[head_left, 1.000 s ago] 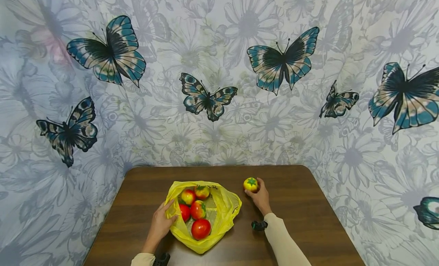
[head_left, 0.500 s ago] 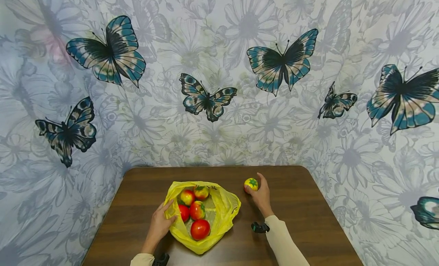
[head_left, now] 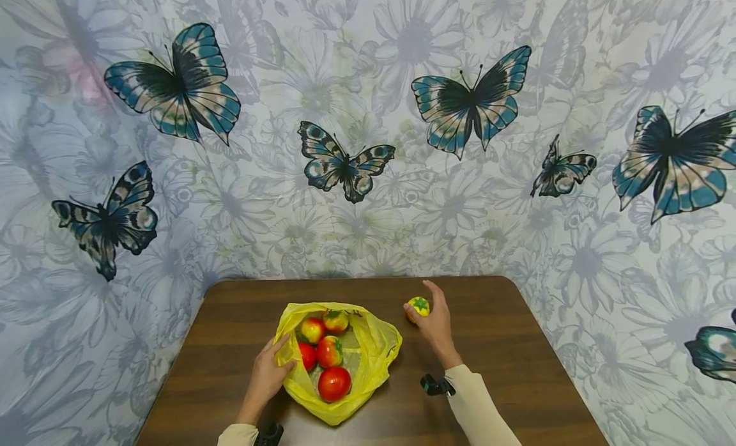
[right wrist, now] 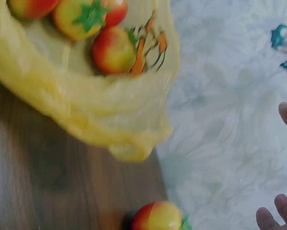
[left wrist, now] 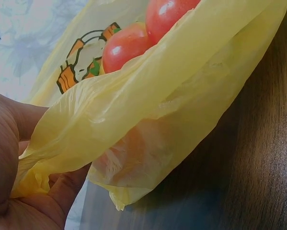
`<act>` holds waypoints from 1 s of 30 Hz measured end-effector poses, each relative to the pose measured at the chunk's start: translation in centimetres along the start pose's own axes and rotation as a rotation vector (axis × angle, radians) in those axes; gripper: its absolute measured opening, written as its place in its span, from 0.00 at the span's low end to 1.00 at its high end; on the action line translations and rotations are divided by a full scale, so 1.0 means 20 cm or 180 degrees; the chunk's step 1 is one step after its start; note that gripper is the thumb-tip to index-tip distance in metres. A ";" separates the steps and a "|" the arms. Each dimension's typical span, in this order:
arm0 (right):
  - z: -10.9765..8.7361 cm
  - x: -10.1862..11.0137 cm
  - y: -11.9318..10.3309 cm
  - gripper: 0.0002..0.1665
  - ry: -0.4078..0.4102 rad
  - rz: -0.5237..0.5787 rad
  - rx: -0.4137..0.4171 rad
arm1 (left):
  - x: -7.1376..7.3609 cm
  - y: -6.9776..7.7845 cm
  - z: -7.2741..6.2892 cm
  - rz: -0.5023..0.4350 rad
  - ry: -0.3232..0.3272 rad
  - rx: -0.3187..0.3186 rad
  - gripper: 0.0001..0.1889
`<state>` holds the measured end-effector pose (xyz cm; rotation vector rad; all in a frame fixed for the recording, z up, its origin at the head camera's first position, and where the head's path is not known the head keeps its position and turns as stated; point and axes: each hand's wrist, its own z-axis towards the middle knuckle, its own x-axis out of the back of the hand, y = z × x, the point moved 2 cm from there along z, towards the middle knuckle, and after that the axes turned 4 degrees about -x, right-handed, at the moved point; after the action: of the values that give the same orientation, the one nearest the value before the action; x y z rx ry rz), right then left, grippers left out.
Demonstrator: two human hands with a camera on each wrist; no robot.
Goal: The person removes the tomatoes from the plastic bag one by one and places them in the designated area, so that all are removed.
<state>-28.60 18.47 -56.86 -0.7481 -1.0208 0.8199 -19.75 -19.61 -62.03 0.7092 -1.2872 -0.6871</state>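
Note:
An opened yellow plastic bag (head_left: 379, 353) lies on the table with several red-and-yellow tomatoes (head_left: 335, 384) inside. My left hand (head_left: 268, 372) grips the bag's left rim, the film bunched between thumb and fingers in the left wrist view (left wrist: 38, 163). Right of the bag, one more tomato (head_left: 422, 305), yellow on top with a green leafy crown, sits on the table. Beside it is my right hand (head_left: 438, 331), its thumb partly in front of the tomato and its fingers spread. In the right wrist view this tomato (right wrist: 157, 216) stands apart from the fingers (right wrist: 267, 219).
The brown wooden table (head_left: 494, 356) ends at a wall (head_left: 368, 241) printed with flowers and butterflies. A dark band (head_left: 437, 385) is on my right wrist, another (head_left: 269, 435) on my left.
My right hand has released the tomato it held; its fingers have spread away while the tomato stays on the table. My left hand still holds the bag's rim.

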 end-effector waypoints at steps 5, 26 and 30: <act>-0.05 0.00 -0.10 0.42 0.0041 0.0180 0.0190 | 0.00 0.00 0.00 0.0003 0.0001 0.0015 0.34; -0.31 -0.01 -0.47 0.36 -0.0162 0.0319 0.0831 | 0.00 0.02 0.00 0.0025 -0.0003 -0.0010 0.34; -0.32 -0.07 -0.40 0.38 -0.0145 0.0311 0.0874 | 0.00 0.02 0.00 0.0031 -0.0001 -0.0018 0.34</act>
<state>-21.23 12.34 -52.95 -0.5493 -0.8944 1.0417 -19.64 -19.44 -61.71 0.6976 -1.2878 -0.6827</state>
